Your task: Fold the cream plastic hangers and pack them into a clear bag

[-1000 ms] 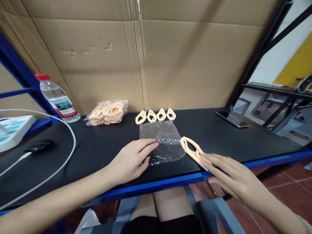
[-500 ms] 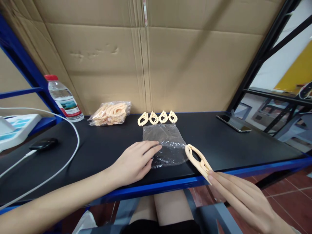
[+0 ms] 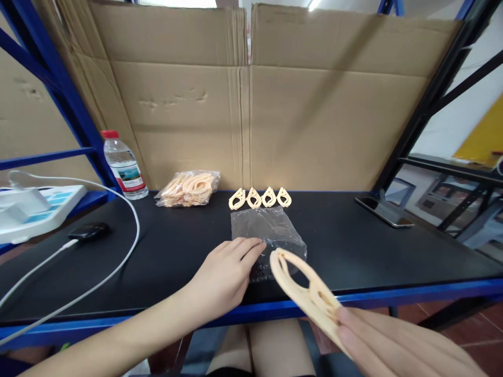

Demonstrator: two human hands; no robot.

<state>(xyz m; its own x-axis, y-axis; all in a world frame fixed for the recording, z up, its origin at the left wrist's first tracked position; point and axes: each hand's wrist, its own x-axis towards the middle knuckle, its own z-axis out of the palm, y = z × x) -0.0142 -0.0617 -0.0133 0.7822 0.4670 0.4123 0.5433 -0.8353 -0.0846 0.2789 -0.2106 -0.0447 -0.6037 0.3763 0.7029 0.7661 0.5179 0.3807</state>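
Observation:
My right hand [image 3: 393, 340] grips a folded cream plastic folding hanger [image 3: 302, 290] by one end, holding it above the table's front edge. The hanger's looped end points up and left, in front of a clear plastic bag [image 3: 259, 225]. The bag lies flat on the black tabletop. My left hand [image 3: 231, 269] is on the bag's left side, its fingers curled and close together at the film; the thumb is mostly hidden. Beyond the bag stands a row of several folded cream hangers [image 3: 269, 197]. To their left is a clear packet of cream hangers [image 3: 188, 188].
A water bottle [image 3: 124, 167] with a red cap stands at the back left. Nearer are a white power strip [image 3: 43, 212], a white cable [image 3: 135, 220] and a small black device [image 3: 89, 231]. A phone [image 3: 383, 210] lies at the right. Cardboard [image 3: 334, 120] walls the back.
My right hand has brought the hanger left and closer to the camera, away from the bag's right edge. My left hand stays on the bag. The view has tilted up.

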